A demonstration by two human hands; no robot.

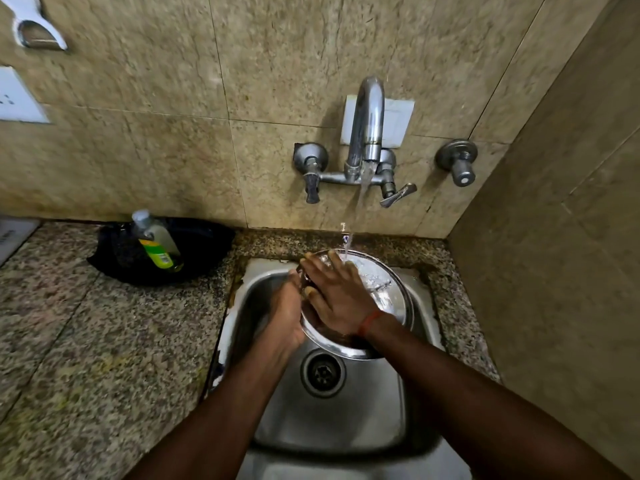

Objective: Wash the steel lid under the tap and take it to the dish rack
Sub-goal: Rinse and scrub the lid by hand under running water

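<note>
Both hands were on the steel lid, which was held tilted over the far half of the sink, above and beyond the drain. Left hand was closed on the lid's left rim, fingers curled over the edge, carrying its weight. Right hand lay flat and spread across the lid's inner face, fingers apart, pressing rather than gripping; a red thread circled that wrist.

Judging by its look, the lid was thin, stiff sheet steel: light for its width, unlikely to bend or break, but wet and smooth, so it would probably slip under a flat palm. Its rolled rim seemed the safest place to take hold, pinched between thumb and fingers, ideally at two opposite points for the carry. Whether it had a knob on the hidden side could not be told.

Water fell from the tap onto the lid's far part and pooled there, so tipping it to drain before lifting away seemed wise. On the granite tabletop to the left, a soap bottle stood in a black dish by the tiled wall. No dish rack was in view.
</note>
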